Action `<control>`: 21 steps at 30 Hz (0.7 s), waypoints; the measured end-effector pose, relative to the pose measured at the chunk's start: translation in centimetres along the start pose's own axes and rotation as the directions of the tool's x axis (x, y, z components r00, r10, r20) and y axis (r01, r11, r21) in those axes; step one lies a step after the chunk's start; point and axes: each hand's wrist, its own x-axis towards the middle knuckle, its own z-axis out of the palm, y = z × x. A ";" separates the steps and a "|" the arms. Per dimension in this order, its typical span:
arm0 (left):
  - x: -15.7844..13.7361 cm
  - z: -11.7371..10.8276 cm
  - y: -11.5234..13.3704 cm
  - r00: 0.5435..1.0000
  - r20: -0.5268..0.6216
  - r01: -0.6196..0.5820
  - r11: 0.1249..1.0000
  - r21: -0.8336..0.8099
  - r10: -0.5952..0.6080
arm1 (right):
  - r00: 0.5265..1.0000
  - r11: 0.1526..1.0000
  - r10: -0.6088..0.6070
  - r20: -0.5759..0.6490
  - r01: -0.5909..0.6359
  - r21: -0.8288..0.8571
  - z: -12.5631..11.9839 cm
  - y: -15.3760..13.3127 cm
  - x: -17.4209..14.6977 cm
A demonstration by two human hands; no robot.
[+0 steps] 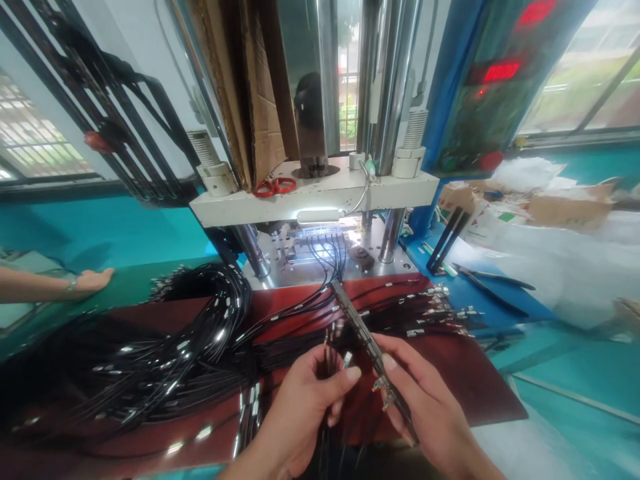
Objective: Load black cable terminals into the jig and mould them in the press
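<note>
My right hand (pixel 430 407) is closed around a long, narrow, dark metal bar (pixel 357 323) with slots along it, tilted up toward the machine. Small metal connector ends (pixel 384 392) stick out from the bar's near side, by my fingers. To the left of the bar, my left hand (pixel 310 400) pinches several thin black cables (pixel 327 347), and a small pale connector (pixel 347 360) shows beside my thumb. Under and beyond both hands, more black cables with metal ends (pixel 420 313) lie on the dark red board (pixel 480 387).
Ahead stands a press with a white plate (pixel 370 193); cables run into its lit lower fixture (pixel 320 243). Red-handled scissors (pixel 275 187) rest on the plate. A big cable bundle (pixel 200 347) covers the left. Black-handled pliers (pixel 495 283) lie right. Another person's hand (pixel 93 283) is far left.
</note>
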 end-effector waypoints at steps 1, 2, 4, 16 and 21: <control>0.0 0.1 0.1 1.000 -0.011 -0.008 1.000 0.020 0.009 | 1.000 1.000 0.006 0.002 -0.006 0.000 0.0 -0.1 0.0; 0.0 0.2 0.1 1.000 -0.015 -0.016 0.999 0.039 0.016 | 1.000 1.000 0.005 0.006 -0.005 0.000 0.0 -0.1 -0.1; 0.1 0.2 0.1 1.000 0.000 -0.017 0.997 0.079 0.017 | 1.000 1.000 -0.008 0.018 0.008 -0.002 0.0 -0.1 0.0; 0.6 0.9 0.2 0.989 0.049 0.130 0.974 0.184 -0.141 | 0.998 0.997 -0.043 0.042 0.045 -0.057 0.3 -0.4 0.0; 0.7 1.1 0.7 0.987 0.040 0.144 0.973 0.181 -0.153 | 0.999 0.998 -0.030 0.030 0.032 -0.048 0.5 -0.2 -0.1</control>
